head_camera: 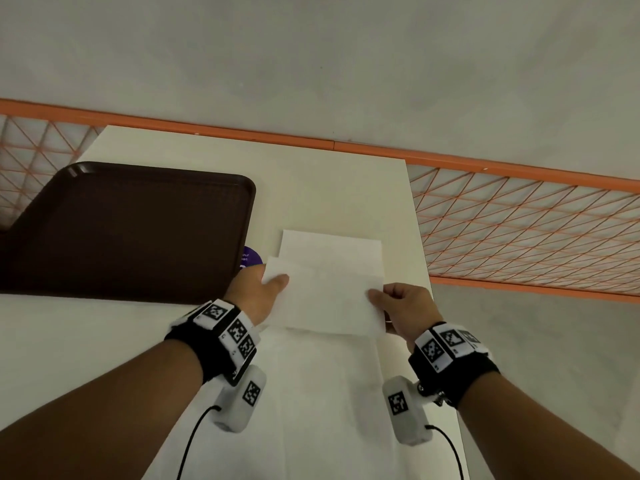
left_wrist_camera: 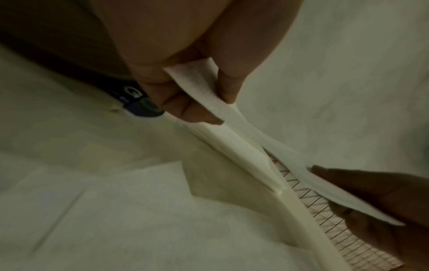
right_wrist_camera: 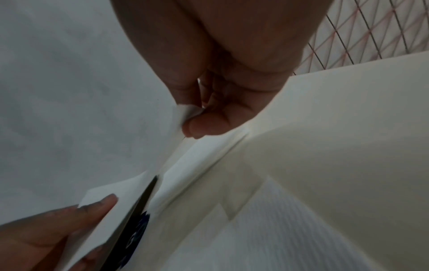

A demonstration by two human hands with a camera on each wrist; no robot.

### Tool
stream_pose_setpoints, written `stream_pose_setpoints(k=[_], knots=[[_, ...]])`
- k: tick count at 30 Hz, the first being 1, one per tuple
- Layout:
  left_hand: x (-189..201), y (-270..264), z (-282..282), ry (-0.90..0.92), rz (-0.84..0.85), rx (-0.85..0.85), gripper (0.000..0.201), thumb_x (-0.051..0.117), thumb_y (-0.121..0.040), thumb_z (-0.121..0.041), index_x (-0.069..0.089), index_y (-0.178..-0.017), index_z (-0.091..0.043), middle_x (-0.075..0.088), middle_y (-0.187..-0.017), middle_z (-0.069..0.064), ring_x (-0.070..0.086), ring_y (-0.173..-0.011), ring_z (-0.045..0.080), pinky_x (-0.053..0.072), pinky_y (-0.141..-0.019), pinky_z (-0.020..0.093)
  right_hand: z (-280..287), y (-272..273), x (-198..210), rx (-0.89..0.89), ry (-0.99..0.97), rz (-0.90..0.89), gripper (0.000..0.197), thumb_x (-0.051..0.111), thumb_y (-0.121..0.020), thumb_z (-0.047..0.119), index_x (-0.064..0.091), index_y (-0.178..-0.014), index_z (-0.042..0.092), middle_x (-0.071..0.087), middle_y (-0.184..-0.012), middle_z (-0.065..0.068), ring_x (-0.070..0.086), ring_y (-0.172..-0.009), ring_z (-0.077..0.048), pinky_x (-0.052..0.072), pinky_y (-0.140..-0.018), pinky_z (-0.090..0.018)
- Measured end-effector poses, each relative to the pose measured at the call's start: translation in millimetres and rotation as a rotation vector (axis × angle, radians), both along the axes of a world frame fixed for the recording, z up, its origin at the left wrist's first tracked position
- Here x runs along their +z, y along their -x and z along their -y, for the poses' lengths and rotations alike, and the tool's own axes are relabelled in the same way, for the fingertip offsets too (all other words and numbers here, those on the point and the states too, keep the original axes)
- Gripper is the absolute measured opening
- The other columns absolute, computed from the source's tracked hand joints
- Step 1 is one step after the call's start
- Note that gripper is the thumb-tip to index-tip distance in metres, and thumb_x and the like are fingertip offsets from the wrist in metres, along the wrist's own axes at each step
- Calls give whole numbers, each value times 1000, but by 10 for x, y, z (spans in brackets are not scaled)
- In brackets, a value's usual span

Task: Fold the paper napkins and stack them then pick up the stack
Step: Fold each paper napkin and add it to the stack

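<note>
Far left: dark brown tray (head_camera: 131, 230) lies flat on the white table (head_camera: 311, 188), its right rim just beside a purple round sticker (head_camera: 250, 257) that is partly hidden by the tray edge and the hand

Left hand (head_camera: 258, 289): thumb on top and fingers underneath pinch the left corner of the napkin (head_camera: 329, 296). Left wrist view confirms the grip, the thumb and a finger closed on the paper's edge with the sheet running away between them

Napkin: white, held up off the table between both hands, its far edge bent forward over the part nearer the table. A second white napkin (head_camera: 332, 247) lies flat on the table just behind it; another pale sheet (head_camera: 329, 393) lies beneath the wrists

Right hand (head_camera: 405, 310): fingers curled, thumb and fingertips pinching the napkin's right edge

Far right: orange mesh railing (head_camera: 519, 230) beyond the table edge
</note>
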State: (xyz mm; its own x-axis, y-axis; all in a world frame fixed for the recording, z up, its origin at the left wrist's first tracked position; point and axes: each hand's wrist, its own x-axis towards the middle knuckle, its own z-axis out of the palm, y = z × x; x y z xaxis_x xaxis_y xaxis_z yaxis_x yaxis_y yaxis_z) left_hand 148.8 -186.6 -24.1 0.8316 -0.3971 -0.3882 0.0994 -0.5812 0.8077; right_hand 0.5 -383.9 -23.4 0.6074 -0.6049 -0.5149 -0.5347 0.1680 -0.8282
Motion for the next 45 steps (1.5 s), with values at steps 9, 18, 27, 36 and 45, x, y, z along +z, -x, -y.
stream_pose_setpoints(k=[9,18,27,36,45], knots=[[-129,-573,537,-283,327,-81,46,57,-92,-27,30,-58,-14,35,-56,0,31,-51,17,21,-46,30,548,-559,-109,22,263,-122,20,75,-81,26,63,-69,15,71,-73,-9,70,-69,-33,60,-68,-50],[-338,-785,719,-399,366,-80,32,58,-92,-35,47,-73,-11,57,-77,9,51,-70,27,36,-58,30,701,-815,-257,83,433,-251,19,72,-83,35,62,-80,19,66,-79,-2,63,-74,-23,53,-72,-33],[-291,-777,738,-743,342,-220,52,45,-93,-54,59,-101,-5,60,-108,13,60,-97,32,41,-68,34,667,-849,-256,277,593,-568,42,58,-86,55,61,-96,14,65,-100,-8,59,-88,-28,44,-73,-29],[-80,-682,698,-771,340,-290,53,40,-95,-53,59,-104,-4,59,-114,13,59,-101,31,39,-70,33,587,-738,-98,270,621,-605,56,56,-89,54,54,-122,10,61,-121,-10,59,-110,-31,48,-89,-37],[246,-176,132,-654,434,-492,34,47,-94,-48,59,-109,-19,60,-109,2,59,-97,24,50,-80,35,-192,-26,254,406,640,-427,24,61,-86,45,63,-98,25,67,-96,3,62,-89,-20,52,-82,-32]])
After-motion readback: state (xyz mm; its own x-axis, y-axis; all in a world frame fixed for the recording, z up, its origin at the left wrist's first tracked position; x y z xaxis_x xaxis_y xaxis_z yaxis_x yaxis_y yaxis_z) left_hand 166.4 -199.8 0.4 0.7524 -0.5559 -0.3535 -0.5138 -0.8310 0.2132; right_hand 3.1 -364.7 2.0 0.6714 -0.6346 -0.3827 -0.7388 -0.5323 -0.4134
